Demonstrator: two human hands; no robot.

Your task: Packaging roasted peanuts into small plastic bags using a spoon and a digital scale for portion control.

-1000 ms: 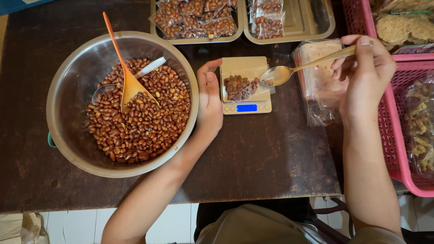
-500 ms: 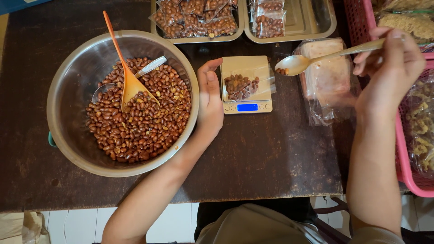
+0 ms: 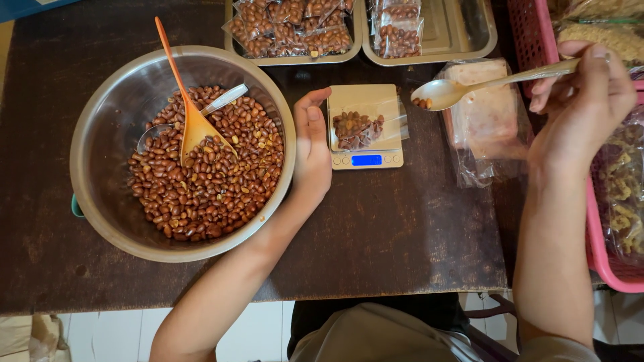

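Dark wooden table (image 3: 376, 241): a metal spoon (image 3: 463, 86) holding few peanuts is gripped by the right hand (image 3: 580, 100), bowl end pointing left, just right of the small digital scale (image 3: 365, 127); the open left hand (image 3: 312, 144) rests beside it

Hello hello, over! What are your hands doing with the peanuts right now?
Right hand holds metal spoon, few peanuts in it, beside the scale. Left hand rests between steel bowl and scale. Bagged peanuts on scale. Nothing blocking.
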